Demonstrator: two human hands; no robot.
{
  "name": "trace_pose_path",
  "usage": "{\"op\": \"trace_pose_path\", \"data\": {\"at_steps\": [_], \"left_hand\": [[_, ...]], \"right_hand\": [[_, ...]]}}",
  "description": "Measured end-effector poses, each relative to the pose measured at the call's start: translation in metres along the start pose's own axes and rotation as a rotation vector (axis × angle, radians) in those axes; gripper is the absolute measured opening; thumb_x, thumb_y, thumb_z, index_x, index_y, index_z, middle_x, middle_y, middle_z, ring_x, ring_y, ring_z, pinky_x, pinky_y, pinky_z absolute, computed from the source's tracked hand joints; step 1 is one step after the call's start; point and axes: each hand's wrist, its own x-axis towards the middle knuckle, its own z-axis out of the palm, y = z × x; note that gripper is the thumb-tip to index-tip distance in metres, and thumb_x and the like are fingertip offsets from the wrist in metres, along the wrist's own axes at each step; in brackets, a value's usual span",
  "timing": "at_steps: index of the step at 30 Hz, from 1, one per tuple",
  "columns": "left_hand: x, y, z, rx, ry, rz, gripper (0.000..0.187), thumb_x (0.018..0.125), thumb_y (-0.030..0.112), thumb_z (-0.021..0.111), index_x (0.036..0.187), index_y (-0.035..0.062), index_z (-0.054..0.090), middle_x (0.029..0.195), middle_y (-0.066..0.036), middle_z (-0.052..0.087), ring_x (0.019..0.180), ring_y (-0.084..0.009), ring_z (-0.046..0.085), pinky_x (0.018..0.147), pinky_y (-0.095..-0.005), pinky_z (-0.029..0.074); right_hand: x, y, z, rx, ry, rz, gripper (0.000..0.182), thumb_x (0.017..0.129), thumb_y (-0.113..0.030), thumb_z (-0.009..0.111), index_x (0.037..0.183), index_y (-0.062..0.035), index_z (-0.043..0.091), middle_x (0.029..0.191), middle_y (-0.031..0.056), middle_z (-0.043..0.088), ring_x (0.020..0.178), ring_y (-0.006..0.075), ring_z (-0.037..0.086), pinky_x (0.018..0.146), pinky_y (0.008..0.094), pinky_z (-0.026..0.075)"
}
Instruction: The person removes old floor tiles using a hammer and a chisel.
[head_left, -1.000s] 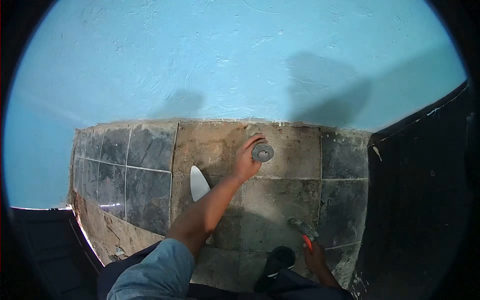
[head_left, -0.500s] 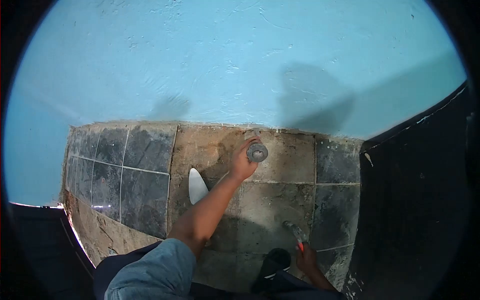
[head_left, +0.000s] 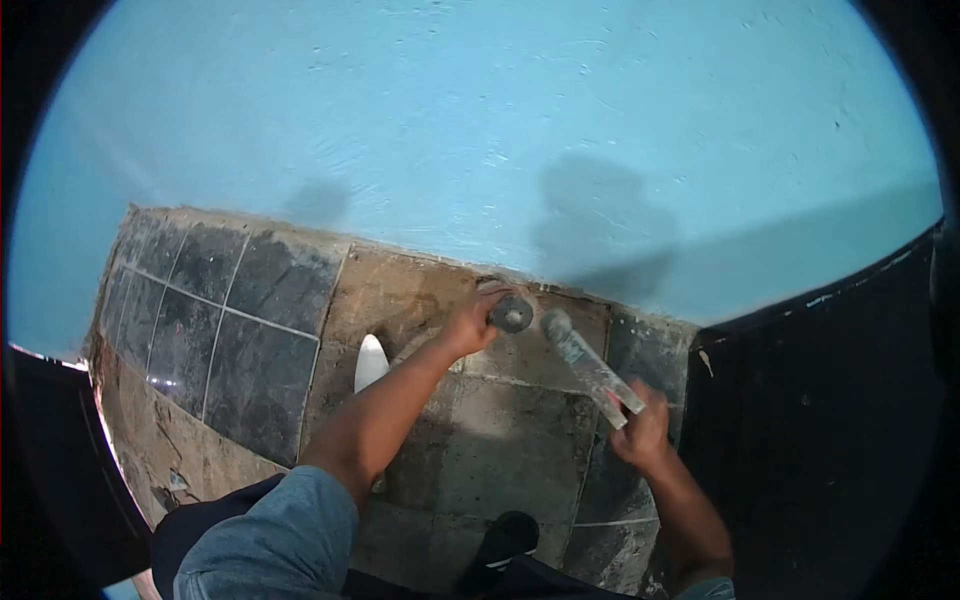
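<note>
My left hand (head_left: 474, 322) is wrapped round a tool with a round grey disc-shaped top (head_left: 511, 314), held near the foot of the blue wall over the bare brown patch (head_left: 385, 290). My right hand (head_left: 643, 428) grips a hammer-like tool (head_left: 588, 362), its grey end close to the right of the round top and apart from it. The lower end of the left-hand tool is hidden beneath its top. A pale pointed blade-like object (head_left: 371, 362) shows beside my left forearm.
Dark tiles (head_left: 266, 365) with light joints cover the left side, and more dark tiles (head_left: 645, 345) are at the right. The blue wall (head_left: 480, 130) rises beyond. A black surface (head_left: 820, 400) stands at the right. A dark shoe (head_left: 509, 540) is below.
My right hand has risen from beside the shoe, bringing the hammer-like tool up near the round top. My left hand keeps its hold. The view has tilted slightly.
</note>
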Motion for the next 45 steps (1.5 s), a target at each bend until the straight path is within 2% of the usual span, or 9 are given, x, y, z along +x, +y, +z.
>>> {"op": "trace_pose_path", "data": {"at_steps": [6, 9, 13, 19, 25, 28, 31, 34, 45], "left_hand": [[0.028, -0.056, 0.009, -0.007, 0.148, 0.411, 0.053, 0.080, 0.005, 0.066, 0.133, 0.0047, 0.060, 0.127, -0.022, 0.064, 0.111, -0.0443, 0.062, 0.096, -0.0472, 0.051], [0.034, -0.039, 0.003, -0.150, 0.191, 0.388, 0.029, 0.086, 0.010, 0.069, 0.114, 0.0033, 0.068, 0.107, -0.016, 0.069, 0.104, -0.0303, 0.066, 0.090, -0.0393, 0.054], [0.041, -0.001, -0.030, -0.010, 0.037, 0.313, 0.012, 0.086, 0.003, 0.071, 0.098, 0.0045, 0.072, 0.094, -0.008, 0.072, 0.088, -0.0175, 0.066, 0.079, -0.0354, 0.055], [0.060, -0.023, -0.029, 0.077, 0.085, 0.242, 0.025, 0.085, 0.015, 0.079, 0.107, 0.0048, 0.074, 0.095, -0.018, 0.075, 0.088, -0.0298, 0.074, 0.077, -0.0423, 0.057], [0.044, -0.003, -0.030, 0.208, 0.058, 0.216, 0.027, 0.085, 0.017, 0.079, 0.110, 0.0060, 0.075, 0.099, -0.019, 0.075, 0.090, -0.0352, 0.073, 0.077, -0.0444, 0.056], [0.029, -0.003, -0.019, 0.336, 0.179, 0.266, 0.027, 0.083, 0.010, 0.075, 0.109, 0.0024, 0.070, 0.093, -0.020, 0.073, 0.091, -0.0372, 0.071, 0.080, -0.0479, 0.056], [0.014, -0.009, -0.003, 0.326, 0.202, 0.049, 0.036, 0.081, 0.002, 0.070, 0.116, 0.0029, 0.065, 0.097, -0.022, 0.070, 0.097, -0.0363, 0.069, 0.087, -0.0481, 0.055], [0.019, -0.020, -0.008, 0.188, 0.046, 0.074, 0.043, 0.081, 0.002, 0.070, 0.123, 0.0051, 0.063, 0.105, -0.023, 0.070, 0.107, -0.0351, 0.067, 0.094, -0.0477, 0.054], [0.031, -0.051, 0.012, 0.008, 0.159, 0.254, 0.043, 0.081, 0.004, 0.070, 0.124, 0.0055, 0.067, 0.103, -0.020, 0.071, 0.098, -0.0406, 0.066, 0.083, -0.0504, 0.053]], "right_hand": [[0.038, 0.002, 0.052, -0.018, 0.090, -0.016, 0.029, 0.088, -0.020, 0.071, 0.111, -0.0049, 0.063, 0.086, 0.0208, 0.066, 0.078, 0.0454, 0.066, 0.065, 0.0520, 0.052], [0.044, -0.015, 0.077, -0.041, -0.085, 0.351, 0.021, 0.095, -0.025, 0.067, 0.105, -0.0086, 0.058, 0.075, 0.0208, 0.065, 0.070, 0.0476, 0.064, 0.059, 0.0535, 0.049], [0.045, -0.019, 0.067, 0.063, 0.027, 0.241, 0.021, 0.100, -0.026, 0.065, 0.100, -0.0062, 0.056, 0.067, 0.0200, 0.062, 0.062, 0.0454, 0.062, 0.054, 0.0493, 0.046], [0.046, -0.035, 0.041, 0.171, 0.229, 0.312, 0.025, 0.101, -0.024, 0.065, 0.093, -0.0020, 0.056, 0.064, 0.0196, 0.057, 0.057, 0.0438, 0.057, 0.052, 0.0433, 0.044], [0.032, -0.019, 0.049, 0.035, 0.241, 0.248, 0.024, 0.101, -0.023, 0.065, 0.104, -0.0004, 0.061, 0.062, 0.0182, 0.054, 0.052, 0.0356, 0.057, 0.051, 0.0421, 0.043], [0.033, -0.032, 0.051, 0.118, 0.268, 0.279, 0.028, 0.105, -0.023, 0.059, 0.107, 0.0040, 0.064, 0.062, 0.0071, 0.052, 0.053, 0.0138, 0.046, 0.052, 0.0348, 0.039], [0.031, -0.031, 0.052, 0.102, 0.424, 0.028, 0.026, 0.106, -0.020, 0.054, 0.108, 0.0043, 0.062, 0.077, 0.0026, 0.059, 0.063, 0.0129, 0.050, 0.058, 0.0323, 0.042], [-0.030, -0.005, 0.064, 0.204, 0.305, 0.268, 0.021, 0.107, -0.017, 0.051, 0.108, 0.0017, 0.061, 0.094, 0.0033, 0.061, 0.078, 0.0121, 0.054, 0.070, 0.0275, 0.044], [0.017, -0.011, 0.083, -0.155, -0.005, 0.113, 0.023, 0.081, -0.008, 0.071, 0.099, 0.0007, 0.060, 0.068, 0.0206, 0.061, 0.061, 0.0418, 0.064, 0.055, 0.0469, 0.051]]}}
